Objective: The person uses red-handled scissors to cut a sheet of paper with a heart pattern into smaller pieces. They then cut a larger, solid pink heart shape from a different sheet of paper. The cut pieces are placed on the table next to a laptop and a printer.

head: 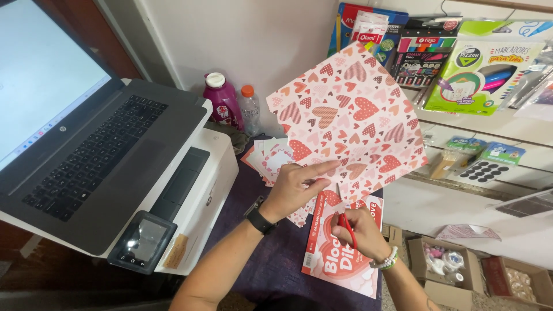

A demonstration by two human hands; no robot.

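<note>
Over a purple-covered table, the person held up a sheet of heart-patterned paper, pink with red and orange hearts, tilted up toward the camera. Their left hand, with a black watch on the wrist, pinched the sheet's lower edge, index finger stretched out along it. Their right hand, wearing a beaded bracelet, was closed around red-handled scissors, whose blades met the bottom edge of the sheet. Below the hands lay a red-and-pink paper pad on the table, and a stack of small cards sat just behind the left hand. To the left, a laptop rested atop a white printer, with two bottles behind.
</note>
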